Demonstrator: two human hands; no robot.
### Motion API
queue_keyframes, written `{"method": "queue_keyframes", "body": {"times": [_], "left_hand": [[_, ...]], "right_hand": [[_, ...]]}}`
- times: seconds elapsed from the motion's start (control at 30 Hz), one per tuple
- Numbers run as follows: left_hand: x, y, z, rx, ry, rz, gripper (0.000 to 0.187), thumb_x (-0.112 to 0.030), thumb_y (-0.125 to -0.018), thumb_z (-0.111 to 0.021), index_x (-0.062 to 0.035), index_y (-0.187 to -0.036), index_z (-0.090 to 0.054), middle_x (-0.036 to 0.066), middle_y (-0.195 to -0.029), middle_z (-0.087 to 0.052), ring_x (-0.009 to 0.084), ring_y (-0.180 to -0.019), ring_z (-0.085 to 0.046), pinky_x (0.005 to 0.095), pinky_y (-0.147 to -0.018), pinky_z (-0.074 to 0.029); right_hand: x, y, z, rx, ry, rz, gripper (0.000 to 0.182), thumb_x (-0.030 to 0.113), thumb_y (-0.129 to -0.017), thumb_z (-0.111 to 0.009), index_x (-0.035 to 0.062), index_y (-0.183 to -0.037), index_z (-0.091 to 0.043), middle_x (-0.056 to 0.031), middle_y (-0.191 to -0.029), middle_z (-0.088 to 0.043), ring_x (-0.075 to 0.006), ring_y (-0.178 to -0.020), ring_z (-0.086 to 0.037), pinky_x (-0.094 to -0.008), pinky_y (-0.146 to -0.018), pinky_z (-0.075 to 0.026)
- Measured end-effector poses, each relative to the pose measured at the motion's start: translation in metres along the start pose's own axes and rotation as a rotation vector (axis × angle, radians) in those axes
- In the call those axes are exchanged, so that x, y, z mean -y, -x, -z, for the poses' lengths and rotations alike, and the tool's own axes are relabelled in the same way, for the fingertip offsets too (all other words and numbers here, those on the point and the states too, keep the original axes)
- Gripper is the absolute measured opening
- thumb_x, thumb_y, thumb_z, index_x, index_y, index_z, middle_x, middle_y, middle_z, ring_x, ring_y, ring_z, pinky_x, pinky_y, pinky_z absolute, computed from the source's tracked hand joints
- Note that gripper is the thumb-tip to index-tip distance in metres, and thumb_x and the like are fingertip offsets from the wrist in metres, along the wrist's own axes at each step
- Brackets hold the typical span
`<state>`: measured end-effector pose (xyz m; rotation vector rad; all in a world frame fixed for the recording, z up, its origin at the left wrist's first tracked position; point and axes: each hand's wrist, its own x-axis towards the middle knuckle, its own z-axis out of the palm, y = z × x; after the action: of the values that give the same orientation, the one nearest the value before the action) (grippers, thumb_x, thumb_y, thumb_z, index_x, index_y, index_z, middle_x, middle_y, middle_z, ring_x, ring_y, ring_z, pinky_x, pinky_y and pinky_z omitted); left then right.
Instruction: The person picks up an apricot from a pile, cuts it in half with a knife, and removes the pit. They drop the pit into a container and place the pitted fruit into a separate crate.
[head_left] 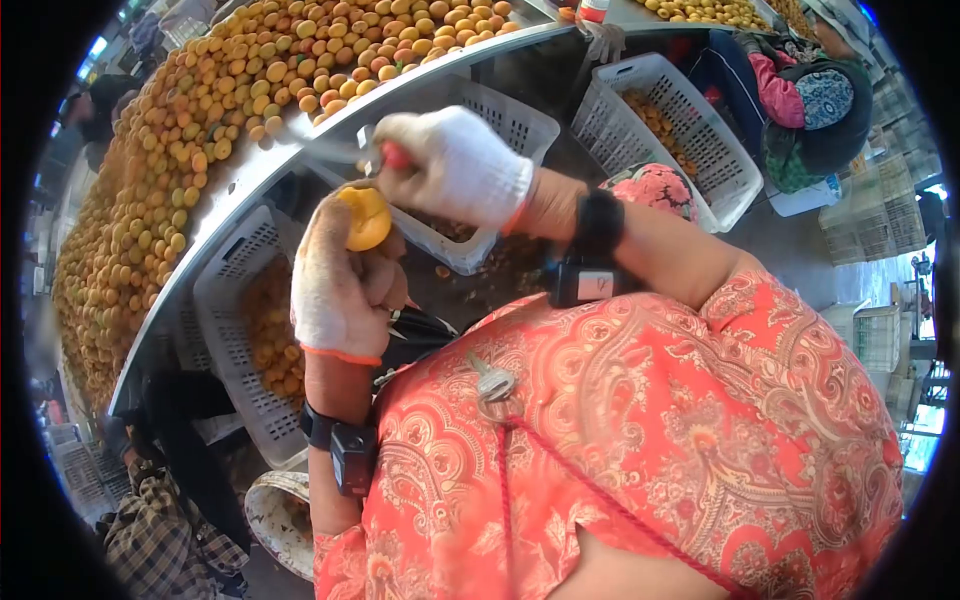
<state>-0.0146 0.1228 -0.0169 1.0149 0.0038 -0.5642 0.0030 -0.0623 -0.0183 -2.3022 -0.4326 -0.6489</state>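
My left hand (pixel 340 275), in a white work glove with orange trim, is closed around an apricot (pixel 368 222) whose yellow-orange side faces up. Just above it, my right hand (pixel 455 165), gloved in white too, grips a knife by its red handle (pixel 396 155). The blade points left and is smeared by motion, so its edge is hard to make out. It looks apart from the fruit. Both hands are over the near edge of the metal table (pixel 255 170).
Many apricots (pixel 250 75) are heaped on the table. Below its edge stand white plastic crates, one with cut fruit (pixel 270 340) at left and another crate (pixel 735 150) at right. A white bucket (pixel 275 515) is at lower left. Co-workers sit at right (pixel 825 110) and lower left (pixel 165 530).
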Motion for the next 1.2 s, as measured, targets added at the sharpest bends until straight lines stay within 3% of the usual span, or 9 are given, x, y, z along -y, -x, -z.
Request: {"method": "queue_keyframes", "body": {"times": [0.13, 0.23, 0.53, 0.6, 0.63, 0.67, 0.77, 0.83, 1.2], "left_hand": [[-0.005, -0.003, 0.007, -0.018, 0.052, -0.055, 0.045, -0.041, -0.097, -0.057, -0.0053, -0.124, -0.058, 0.01, -0.082, -0.06, 0.0076, -0.046, -0.035, 0.026, -0.046, -0.03], [-0.005, -0.004, 0.008, -0.005, 0.032, -0.062, 0.046, -0.043, -0.096, -0.059, -0.0059, -0.124, -0.057, 0.011, -0.084, -0.06, 0.0091, -0.05, -0.038, 0.027, -0.049, -0.033], [-0.031, -0.008, 0.11, -0.409, -0.371, -0.162, 0.031, -0.017, -0.099, -0.052, -0.003, -0.126, -0.056, 0.009, -0.099, -0.064, 0.0189, -0.08, -0.065, 0.0288, -0.058, -0.054], [-0.049, -0.002, 0.158, -0.583, -0.755, -0.135, 0.029, -0.018, -0.096, -0.058, -0.0021, -0.12, -0.061, 0.008, -0.098, -0.066, 0.019, -0.081, -0.066, 0.0284, -0.056, -0.053], [-0.051, -0.009, 0.239, -0.635, -1.045, -0.272, 0.028, -0.018, -0.096, -0.059, -0.0008, -0.117, -0.063, 0.008, -0.099, -0.066, 0.0198, -0.086, -0.065, 0.0308, -0.073, -0.052], [-0.068, 0.001, 0.201, -0.863, -1.61, -0.182, 0.029, -0.018, -0.095, -0.059, 0.0023, -0.116, -0.062, 0.008, -0.1, -0.065, 0.0199, -0.088, -0.062, 0.0313, -0.084, -0.049], [-0.113, -0.009, 0.219, -0.721, -0.928, -0.351, 0.031, -0.018, -0.095, -0.061, 0.0011, -0.119, -0.061, 0.005, -0.099, -0.064, 0.0151, -0.082, -0.057, 0.0282, -0.077, -0.047], [-0.132, -0.03, 0.138, -0.624, -0.756, -0.344, 0.033, -0.018, -0.094, -0.062, -0.003, -0.123, -0.059, 0.002, -0.098, -0.063, 0.011, -0.08, -0.053, 0.0254, -0.075, -0.044], [-0.066, -0.292, 0.079, -0.289, -1.711, -0.173, 0.038, -0.018, -0.087, -0.061, -0.0058, -0.123, -0.066, 0.012, -0.111, -0.071, 0.0181, -0.098, -0.067, 0.0284, -0.085, -0.05]], "right_hand": [[-0.065, 0.0, -0.001, 0.142, -0.191, -0.28, 0.032, 0.037, -0.087, -0.067, 0.0052, -0.089, -0.069, -0.0205, -0.076, -0.066, -0.0376, -0.077, -0.067, -0.0423, -0.068, -0.053], [-0.078, 0.009, 0.009, 0.416, 0.157, -0.392, 0.038, 0.04, -0.089, -0.068, 0.0026, -0.092, -0.068, -0.0203, -0.083, -0.069, -0.0387, -0.084, -0.067, -0.0423, -0.073, -0.051], [-0.103, 0.037, 0.004, 0.252, -0.024, -0.363, 0.022, 0.021, -0.091, -0.059, 0.0034, -0.103, -0.059, -0.0242, -0.092, -0.067, -0.0419, -0.092, -0.064, -0.0458, -0.079, -0.05], [-0.104, 0.038, 0.015, 0.261, -0.176, -0.472, 0.026, 0.027, -0.093, -0.058, 0.003, -0.105, -0.059, -0.0229, -0.103, -0.067, -0.041, -0.101, -0.063, -0.0447, -0.086, -0.049], [-0.113, 0.042, 0.014, 0.229, -0.182, -0.47, 0.028, 0.027, -0.093, -0.059, 0.0024, -0.105, -0.059, -0.0231, -0.103, -0.067, -0.0409, -0.102, -0.062, -0.0442, -0.086, -0.049], [-0.122, 0.044, 0.011, 0.2, -0.19, -0.47, 0.03, 0.028, -0.092, -0.059, 0.0019, -0.106, -0.059, -0.0232, -0.104, -0.066, -0.0409, -0.103, -0.062, -0.0437, -0.087, -0.049], [-0.119, 0.038, 0.028, 0.277, -0.153, -0.582, 0.033, 0.03, -0.091, -0.061, 0.0009, -0.108, -0.059, -0.0232, -0.105, -0.066, -0.0413, -0.102, -0.062, -0.0438, -0.086, -0.049], [-0.121, 0.038, 0.026, 0.26, -0.181, -0.578, 0.033, 0.029, -0.091, -0.062, 0.0008, -0.107, -0.06, -0.0235, -0.104, -0.067, -0.041, -0.101, -0.063, -0.0436, -0.085, -0.049], [-0.144, 0.047, 0.031, 0.241, -0.194, -0.523, 0.022, 0.021, -0.09, -0.058, 0.0019, -0.102, -0.06, -0.024, -0.089, -0.067, -0.0424, -0.089, -0.065, -0.0462, -0.078, -0.051]]}}
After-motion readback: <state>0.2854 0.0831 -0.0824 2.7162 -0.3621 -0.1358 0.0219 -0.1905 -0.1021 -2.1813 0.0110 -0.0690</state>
